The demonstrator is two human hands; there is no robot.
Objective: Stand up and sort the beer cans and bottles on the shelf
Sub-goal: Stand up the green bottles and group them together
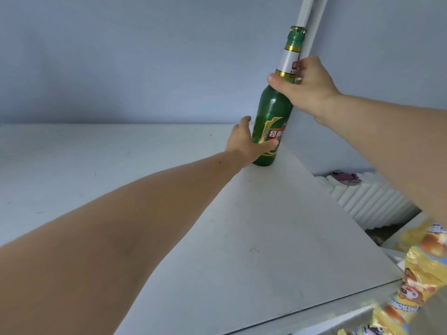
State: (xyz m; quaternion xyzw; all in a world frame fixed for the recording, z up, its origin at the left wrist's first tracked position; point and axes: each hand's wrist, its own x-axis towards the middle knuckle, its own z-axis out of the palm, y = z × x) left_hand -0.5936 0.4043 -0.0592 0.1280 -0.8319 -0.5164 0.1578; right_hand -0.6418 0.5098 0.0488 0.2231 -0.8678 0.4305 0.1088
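- Fingers [305, 68] of my right hand [307, 88] are curled round the neck of the green bottle [272, 124]; my left hand [246, 143] wraps its lower body, thumb across the label.
- Bottle stands upright at the far corner of the white shelf [254, 238], against the wall.
- Progress, as I judge it: one bottle placed or nearly so. No cans in view; the remainder cannot be assessed.
- Snack packets [420, 269] lie to the lower right.

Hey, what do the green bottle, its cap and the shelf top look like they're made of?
Green bottle: probably glass, glossy and translucent with sharp highlights. Cap: likely metal, judging by its crimped edge and gold sheen. Shelf top: matte white, faintly scuffed, perhaps painted metal or laminate; unclear which.
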